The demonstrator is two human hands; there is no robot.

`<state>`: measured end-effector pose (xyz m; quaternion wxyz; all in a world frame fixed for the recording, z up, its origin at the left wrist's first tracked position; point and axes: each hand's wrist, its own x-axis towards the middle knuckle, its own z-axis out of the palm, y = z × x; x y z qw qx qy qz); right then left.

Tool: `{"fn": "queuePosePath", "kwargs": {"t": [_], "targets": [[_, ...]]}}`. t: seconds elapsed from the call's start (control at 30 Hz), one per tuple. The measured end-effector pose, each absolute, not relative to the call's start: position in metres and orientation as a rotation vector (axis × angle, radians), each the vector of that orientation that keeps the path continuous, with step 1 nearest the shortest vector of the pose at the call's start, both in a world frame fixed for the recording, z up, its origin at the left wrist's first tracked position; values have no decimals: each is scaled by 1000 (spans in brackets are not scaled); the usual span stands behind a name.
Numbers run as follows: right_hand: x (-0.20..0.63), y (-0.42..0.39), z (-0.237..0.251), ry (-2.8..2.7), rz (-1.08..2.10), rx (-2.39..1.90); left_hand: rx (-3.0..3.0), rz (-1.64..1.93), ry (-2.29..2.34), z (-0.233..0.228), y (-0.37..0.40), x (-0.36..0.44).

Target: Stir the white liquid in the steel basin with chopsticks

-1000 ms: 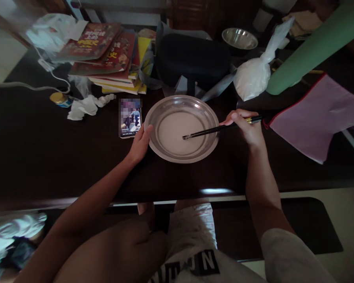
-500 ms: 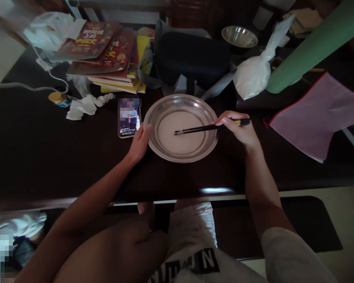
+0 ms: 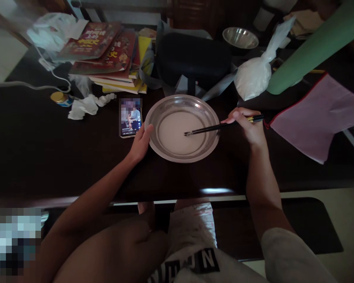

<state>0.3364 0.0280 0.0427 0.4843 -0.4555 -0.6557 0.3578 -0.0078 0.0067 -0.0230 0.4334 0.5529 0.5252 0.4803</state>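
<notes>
A shallow steel pan (image 3: 206, 111) with pale liquid batter (image 3: 174, 133) in it sits on the dark table (image 3: 47, 157). My left hand (image 3: 141, 144) rests against the pan's left rim, steadying it. My right hand (image 3: 247, 125), just right of the pan, is closed around a pair of black chopsticks (image 3: 215, 127). Their tips dip into the batter a little right of the pan's middle.
A lit phone (image 3: 130, 117) lies just left of the pan. Behind are a stack of books (image 3: 106, 55), crumpled tissue (image 3: 85, 106), a small jar (image 3: 60, 99), a black case (image 3: 194, 59), a white bag (image 3: 255, 74), a steel bowl (image 3: 240, 38), a green roll (image 3: 312, 43) and a pink cloth (image 3: 318, 114).
The chopstick tips swept left across the batter, then back right toward the pan's middle. My right hand followed. My left hand stayed on the rim.
</notes>
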Motion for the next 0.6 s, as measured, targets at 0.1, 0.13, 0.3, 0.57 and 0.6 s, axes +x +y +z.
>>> {"fn": "queuePosePath", "kwargs": {"t": [0.1, 0.13, 0.3, 0.57, 0.6], "targets": [[335, 28, 42, -1643, 954, -1079, 1377, 1197, 1306, -24, 7, -8], [334, 28, 41, -1677, 971, -1074, 1376, 1196, 1304, -24, 7, -8], [334, 28, 43, -1659, 862, -1111, 1363, 1208, 1287, -24, 6, -8], [331, 26, 43, -1702, 938, -1063, 1382, 1183, 1261, -24, 4, -8], [331, 26, 44, -1693, 922, -1068, 1385, 1184, 1254, -25, 4, -8]]}}
